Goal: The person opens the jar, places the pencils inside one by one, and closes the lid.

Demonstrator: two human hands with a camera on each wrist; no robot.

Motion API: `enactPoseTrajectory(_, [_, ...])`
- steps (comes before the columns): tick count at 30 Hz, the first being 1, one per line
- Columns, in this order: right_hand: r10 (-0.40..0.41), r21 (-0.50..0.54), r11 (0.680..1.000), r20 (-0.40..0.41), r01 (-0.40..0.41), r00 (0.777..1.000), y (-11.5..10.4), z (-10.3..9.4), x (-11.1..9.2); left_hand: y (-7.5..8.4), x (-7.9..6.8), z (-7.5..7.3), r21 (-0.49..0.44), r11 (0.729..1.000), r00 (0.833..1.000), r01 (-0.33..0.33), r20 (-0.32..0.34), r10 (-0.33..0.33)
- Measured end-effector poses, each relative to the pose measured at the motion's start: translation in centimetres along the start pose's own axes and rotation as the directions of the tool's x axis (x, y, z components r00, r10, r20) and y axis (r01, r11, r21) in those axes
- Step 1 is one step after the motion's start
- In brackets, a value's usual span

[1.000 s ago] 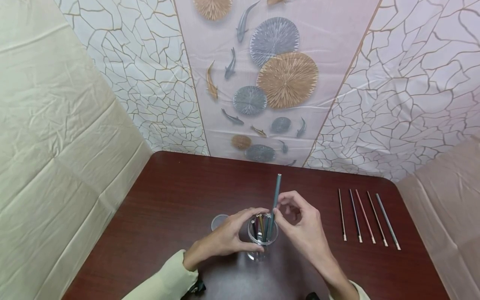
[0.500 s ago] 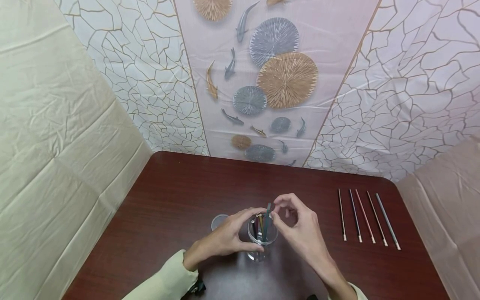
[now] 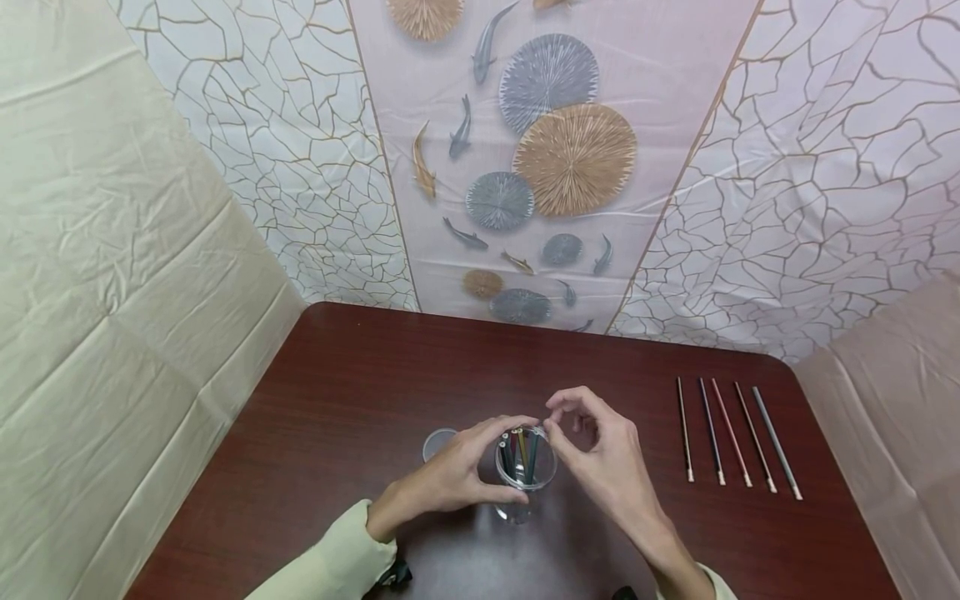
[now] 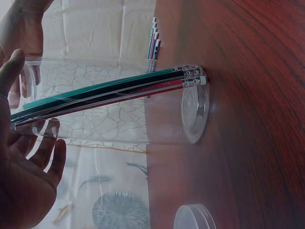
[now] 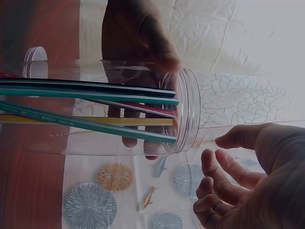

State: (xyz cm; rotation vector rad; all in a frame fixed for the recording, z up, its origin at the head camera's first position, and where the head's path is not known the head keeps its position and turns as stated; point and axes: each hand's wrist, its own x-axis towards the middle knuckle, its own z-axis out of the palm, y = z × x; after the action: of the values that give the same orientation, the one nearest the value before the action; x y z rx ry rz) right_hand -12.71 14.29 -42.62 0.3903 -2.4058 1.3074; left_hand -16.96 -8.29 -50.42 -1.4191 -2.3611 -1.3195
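A clear plastic jar (image 3: 513, 510) stands upright on the table, several pencils leaning inside it. In the right wrist view a teal pencil (image 5: 125, 130) crosses a yellow pencil (image 5: 147, 121), beside black, red and another teal one. Their eraser ends rest at the jar's bottom in the left wrist view. My left hand (image 3: 453, 475) grips the jar near the top, thumb on the near side and fingers round the far side. At the right of the rim is my right hand (image 3: 606, 457), fingers loosely bent and nothing between them.
A round clear lid (image 3: 438, 443) lies on the table left of the jar, partly behind my left hand. Several pencils lie in a row at the right, with a grey-blue pencil (image 3: 777, 443) outermost. Patterned cloth (image 3: 517, 250) hangs behind the table.
The teal pencil has gone from my right fingers down into the jar, and now leans inside with its top below the rim. My right hand has let go; the left has stayed on the jar.
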Motion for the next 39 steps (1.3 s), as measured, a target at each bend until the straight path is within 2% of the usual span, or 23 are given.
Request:
enactPoseTrajectory(2, [-0.045, -0.004, 0.999, 0.005, 0.045, 0.999, 0.1, 0.0, 0.0, 0.0, 0.0, 0.0, 0.000, 1.000, 1.000, -0.001, 0.001, 0.001])
enactPoseTrajectory(4, [-0.131, -0.012, 0.991, 0.018, 0.131, 0.991, 0.2, 0.1, 0.1, 0.0, -0.1, 0.0, -0.002, 1.000, 1.000, 0.013, 0.003, -0.013])
enactPoseTrajectory(9, [-0.338, -0.076, 0.935, 0.101, 0.346, 0.936, 0.6, 0.8, 0.0, 0.0, -0.1, -0.1, 0.015, 1.000, 1.000, 0.012, -0.001, -0.012])
enactPoseTrajectory(14, [-0.400, -0.136, 0.898, 0.150, 0.419, 0.904, 0.9, 1.4, -0.2, -0.1, 0.0, -0.1, 0.009, 1.000, 1.000, -0.003, 0.003, 0.003])
enactPoseTrajectory(28, [-0.376, -0.197, 0.893, 0.170, 0.405, 0.911, 0.8, 1.7, -0.3, 0.0, -0.1, -0.1, -0.007, 1.000, 1.000, 0.012, 0.011, -0.012])
enactPoseTrajectory(33, [-0.357, -0.188, 0.907, 0.133, 0.377, 0.925, 1.0, 1.4, -0.4, 0.0, -0.1, 0.0, 0.006, 1.000, 1.000, 0.011, 0.004, -0.011])
enactPoseTrajectory(39, [-0.338, -0.202, 0.917, 0.067, 0.344, 0.939, 1.4, 0.1, 0.1, 0.0, -0.1, 0.0, -0.013, 0.999, 0.999, 0.036, 0.001, -0.036])
